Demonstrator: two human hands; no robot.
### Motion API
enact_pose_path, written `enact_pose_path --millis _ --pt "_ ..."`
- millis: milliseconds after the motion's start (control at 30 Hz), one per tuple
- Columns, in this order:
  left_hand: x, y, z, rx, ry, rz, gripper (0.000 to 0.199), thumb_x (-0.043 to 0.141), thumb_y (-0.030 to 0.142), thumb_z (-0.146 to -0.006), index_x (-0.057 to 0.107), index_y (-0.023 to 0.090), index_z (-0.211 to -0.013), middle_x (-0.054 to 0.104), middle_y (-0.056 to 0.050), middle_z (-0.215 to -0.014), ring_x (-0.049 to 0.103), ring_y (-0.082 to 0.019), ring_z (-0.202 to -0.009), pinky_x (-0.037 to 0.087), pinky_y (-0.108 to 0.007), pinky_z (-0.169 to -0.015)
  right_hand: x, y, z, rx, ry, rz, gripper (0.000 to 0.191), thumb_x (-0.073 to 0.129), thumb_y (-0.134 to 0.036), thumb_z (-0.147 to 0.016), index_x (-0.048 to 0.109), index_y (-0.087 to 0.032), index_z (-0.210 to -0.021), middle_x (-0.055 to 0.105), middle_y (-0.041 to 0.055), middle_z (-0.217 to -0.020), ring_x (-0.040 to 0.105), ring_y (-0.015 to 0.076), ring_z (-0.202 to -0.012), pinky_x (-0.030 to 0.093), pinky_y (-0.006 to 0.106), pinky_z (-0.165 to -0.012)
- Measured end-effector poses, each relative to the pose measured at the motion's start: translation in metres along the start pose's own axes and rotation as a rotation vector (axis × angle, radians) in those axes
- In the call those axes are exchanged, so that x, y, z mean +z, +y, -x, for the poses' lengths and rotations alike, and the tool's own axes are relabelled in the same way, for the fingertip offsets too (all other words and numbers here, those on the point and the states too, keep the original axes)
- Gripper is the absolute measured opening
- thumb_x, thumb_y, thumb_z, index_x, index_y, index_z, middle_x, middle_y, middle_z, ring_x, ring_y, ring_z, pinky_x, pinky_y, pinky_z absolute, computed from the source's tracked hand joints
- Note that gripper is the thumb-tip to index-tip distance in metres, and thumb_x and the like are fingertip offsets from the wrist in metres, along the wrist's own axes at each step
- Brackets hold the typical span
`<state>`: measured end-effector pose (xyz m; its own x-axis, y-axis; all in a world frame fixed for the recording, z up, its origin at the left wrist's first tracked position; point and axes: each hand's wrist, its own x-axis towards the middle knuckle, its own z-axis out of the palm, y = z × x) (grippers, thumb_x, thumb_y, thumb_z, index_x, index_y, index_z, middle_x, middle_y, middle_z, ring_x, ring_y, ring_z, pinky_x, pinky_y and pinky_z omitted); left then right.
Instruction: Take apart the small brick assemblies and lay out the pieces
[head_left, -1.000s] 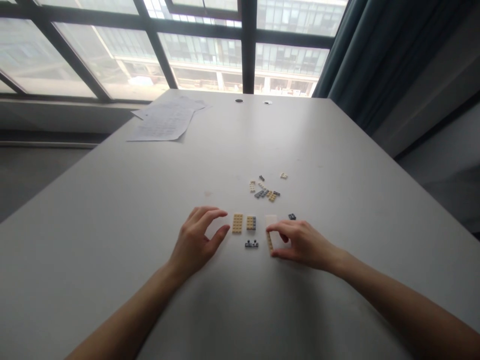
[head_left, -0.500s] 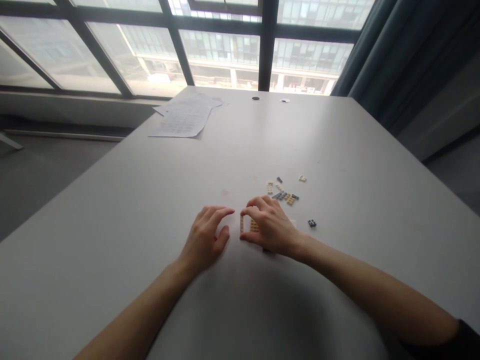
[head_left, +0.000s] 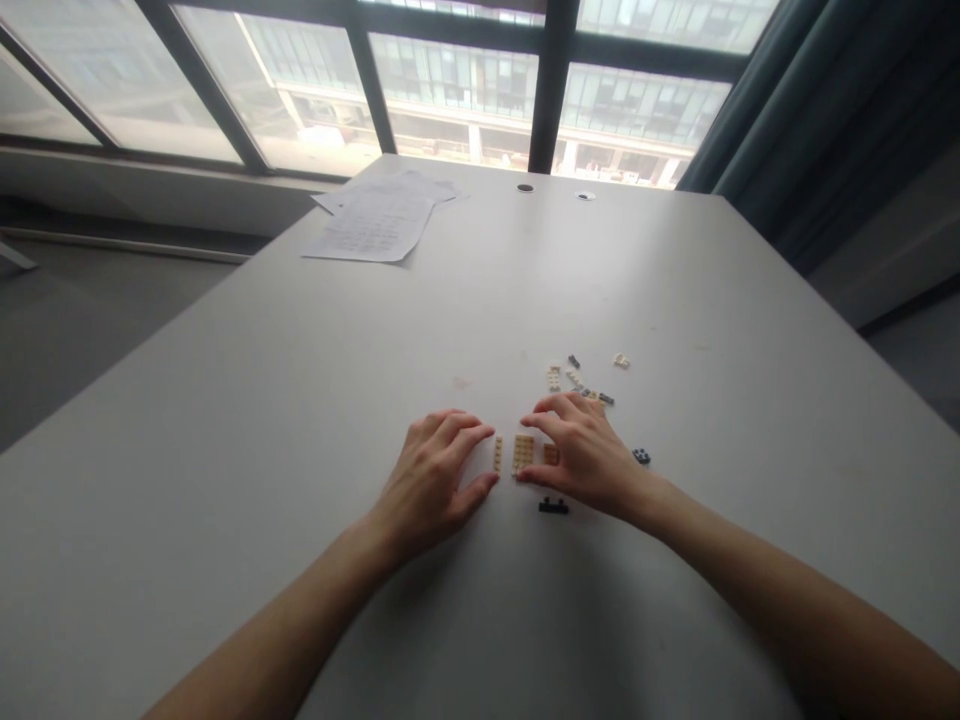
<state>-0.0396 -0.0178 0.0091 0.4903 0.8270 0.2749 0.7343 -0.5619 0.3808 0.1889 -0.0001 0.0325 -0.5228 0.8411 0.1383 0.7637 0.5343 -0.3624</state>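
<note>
Our landmark is the broad tan rectangular studded plastic plate (head_left: 524,453), lying flat on the smooth white table (head_left: 420,340). Just to its left, and apart from it, is the narrow tan studded plastic strip (head_left: 499,456), its length running near to far. Our left hand (head_left: 435,475) curves around that strip from the left, thumb at the near end and index finger at the far end, spread about as wide as the strip is long; we cannot tell whether they press on it.

Our right hand (head_left: 589,455) is at the right of the plate, thumb and index finger held wide apart, the thumb at its near edge; we cannot tell whether it touches. Partly under this hand, right of the plate, sits a smaller tan studded plastic piece (head_left: 551,454). Nearer us and right of the plate lies a dark plastic bar with two knobs (head_left: 553,507). Well to the plate's right is a small dark studded block (head_left: 641,456). Beyond the plate, to the right, a cream studded plastic piece (head_left: 553,378) lies flat.
</note>
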Motion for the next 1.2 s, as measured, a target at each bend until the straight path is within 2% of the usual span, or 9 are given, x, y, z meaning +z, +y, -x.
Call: enact_pose_path --millis 133,467,867,1200 --pt "0.003 -0.002 -0.002 0.02 -0.024 -0.036 0.042 0.059 0.041 -0.085 0.056 0.02 -0.121 0.056 -0.011 -0.123 0.043 -0.03 -0.121 0.034 -0.048 -0.103 -0.002 0.003 0.0 -0.008 -0.063 0.036 0.05 0.079 -0.047 -0.071 0.066 -0.018 -0.11 0.063 0.0096 -0.105 0.052 0.0289 -0.103 0.035 0.044 -0.093" --pt "0.007 -0.005 -0.005 0.034 -0.056 -0.069 0.04 0.057 0.041 -0.087 0.059 0.025 -0.123 0.054 -0.009 -0.131 0.039 -0.031 -0.129 0.032 -0.05 -0.106 -0.001 -0.007 -0.007 -0.076 -0.139 0.056 0.033 0.072 -0.042 -0.08 0.066 -0.018 -0.102 0.062 0.0082 -0.098 0.051 0.0258 -0.099 0.034 0.039 -0.091" --pt "0.009 -0.004 -0.007 0.051 -0.057 -0.072 0.042 0.055 0.039 -0.089 0.056 0.023 -0.128 0.055 -0.01 -0.132 0.041 -0.031 -0.128 0.033 -0.051 -0.107 0.003 -0.011 -0.008 -0.068 -0.104 0.023 0.028 0.068 -0.035 -0.082 0.063 -0.017 -0.103 0.063 0.0082 -0.098 0.052 0.0251 -0.098 0.034 0.037 -0.092" --pt "0.009 -0.006 -0.008 0.058 -0.041 -0.064 0.043 0.057 0.044 -0.089 0.056 0.022 -0.125 0.056 -0.01 -0.131 0.044 -0.03 -0.126 0.034 -0.048 -0.106 0.002 -0.012 -0.009 -0.058 -0.104 0.005 0.037 0.068 -0.035 -0.082 0.061 -0.017 -0.113 0.064 0.0084 -0.1 0.053 0.0262 -0.097 0.034 0.037 -0.091"
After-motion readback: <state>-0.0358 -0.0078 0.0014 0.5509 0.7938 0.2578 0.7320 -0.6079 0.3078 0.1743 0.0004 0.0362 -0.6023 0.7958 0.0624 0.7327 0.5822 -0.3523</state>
